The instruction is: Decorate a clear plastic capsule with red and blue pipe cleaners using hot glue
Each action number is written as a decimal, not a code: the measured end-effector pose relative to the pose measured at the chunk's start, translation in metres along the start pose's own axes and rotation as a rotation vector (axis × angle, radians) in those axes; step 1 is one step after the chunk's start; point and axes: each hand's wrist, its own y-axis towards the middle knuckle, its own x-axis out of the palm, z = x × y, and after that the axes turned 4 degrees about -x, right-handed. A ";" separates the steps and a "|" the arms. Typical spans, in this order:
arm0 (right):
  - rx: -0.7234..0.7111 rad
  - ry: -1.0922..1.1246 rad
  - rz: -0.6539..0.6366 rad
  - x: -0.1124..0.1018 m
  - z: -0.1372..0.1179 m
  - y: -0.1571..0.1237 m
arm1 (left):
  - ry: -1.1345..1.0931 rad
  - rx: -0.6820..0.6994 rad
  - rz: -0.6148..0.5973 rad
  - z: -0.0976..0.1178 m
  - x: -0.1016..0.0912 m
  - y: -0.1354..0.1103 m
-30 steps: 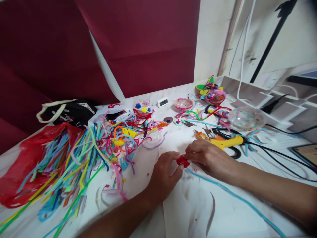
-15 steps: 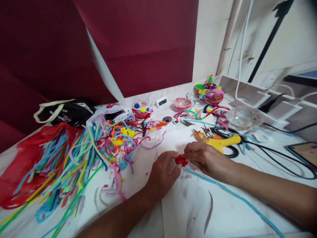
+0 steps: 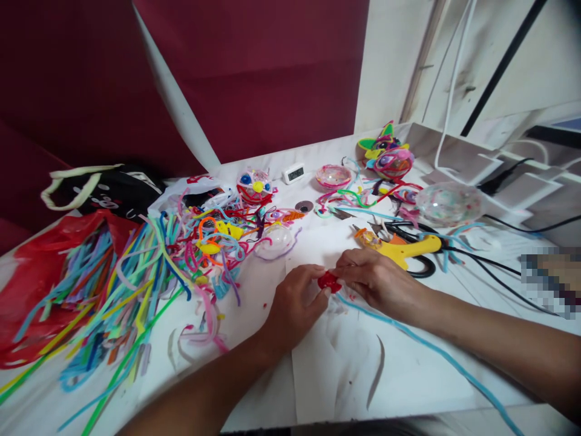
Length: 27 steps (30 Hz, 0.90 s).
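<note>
A small red piece point(image 3: 328, 281) sits between my two hands over the white table point(image 3: 408, 375). My left hand point(image 3: 295, 306) pinches it from the left with curled fingers. My right hand point(image 3: 379, 284) grips it from the right, fingers closed. A long light-blue pipe cleaner point(image 3: 431, 354) trails from under my right hand toward the near right edge. Just behind my right hand lies a yellow glue gun point(image 3: 408, 248).
A heap of coloured pipe cleaners point(image 3: 136, 284) spills from a red plastic bag point(image 3: 27, 284) at left. A black tote point(image 3: 109, 194), decorated clear balls point(image 3: 254, 188), a clear dome point(image 3: 449, 203), scissors point(image 3: 408, 233) and black cables point(image 3: 499, 272) lie behind. Dark red wall at back.
The view has shifted slightly, with both hands a little higher and further left in the picture. They still hold the red piece between them.
</note>
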 end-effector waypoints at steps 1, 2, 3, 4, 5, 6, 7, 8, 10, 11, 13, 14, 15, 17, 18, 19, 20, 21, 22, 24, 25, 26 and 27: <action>0.004 0.002 0.004 0.001 -0.001 0.000 | -0.002 0.003 0.000 0.000 0.000 0.000; 0.010 0.002 0.005 0.001 -0.001 -0.001 | -0.005 0.007 -0.001 0.000 0.000 0.000; 0.016 0.003 0.005 0.001 -0.002 -0.001 | -0.009 0.010 -0.001 0.001 -0.001 0.001; 0.023 0.001 0.003 0.001 -0.003 -0.002 | -0.012 0.010 -0.001 0.001 -0.001 0.001; 0.028 -0.004 0.004 0.001 -0.004 -0.002 | -0.014 0.010 0.000 0.002 -0.001 0.001; 0.033 -0.011 0.009 0.001 -0.005 -0.002 | -0.017 0.010 -0.002 0.002 -0.002 0.002; 0.038 -0.016 0.013 0.001 -0.006 -0.002 | -0.022 0.009 -0.005 0.002 -0.002 0.002; 0.044 -0.020 0.015 0.002 -0.006 -0.002 | -0.026 0.008 -0.009 0.002 -0.002 0.002; 0.057 -0.018 0.014 0.002 -0.008 -0.003 | -0.032 0.009 -0.014 0.001 -0.003 0.003; 0.063 -0.013 0.011 0.002 -0.008 -0.003 | -0.033 0.011 -0.016 0.001 -0.003 0.002; 0.077 0.000 -0.002 0.002 -0.009 -0.003 | -0.027 0.017 -0.018 0.000 -0.003 0.002; 0.087 0.006 -0.009 0.002 -0.010 -0.003 | -0.020 0.020 -0.020 0.000 -0.004 0.002; 0.096 0.010 -0.015 0.001 -0.011 -0.003 | -0.014 0.022 -0.020 0.000 -0.004 0.002; 0.109 0.014 -0.020 0.001 -0.012 -0.002 | -0.007 0.026 -0.016 0.000 -0.003 0.002; 0.116 0.015 -0.021 0.001 -0.013 -0.002 | -0.008 0.027 -0.015 0.000 -0.003 0.001; 0.122 0.017 -0.021 0.001 -0.013 -0.002 | -0.010 0.027 -0.014 0.001 -0.003 0.001; 0.127 0.019 -0.023 0.001 -0.013 -0.002 | -0.012 0.026 -0.015 0.001 -0.003 0.001; 0.133 0.021 -0.026 0.001 -0.013 -0.002 | -0.014 0.025 -0.014 0.001 -0.003 0.001; 0.141 0.022 -0.029 0.002 -0.013 -0.002 | -0.013 0.022 -0.015 0.001 -0.004 0.001; 0.157 0.016 -0.036 0.002 -0.013 -0.001 | -0.008 0.021 -0.018 0.001 -0.004 0.001; 0.164 0.010 -0.040 0.002 -0.013 -0.001 | -0.006 0.022 -0.019 0.001 -0.004 0.001; 0.168 0.004 -0.047 0.002 -0.013 0.000 | -0.004 0.023 -0.019 0.001 -0.005 0.001; 0.172 0.000 -0.058 0.000 -0.013 0.000 | -0.003 0.025 -0.021 0.000 -0.005 0.001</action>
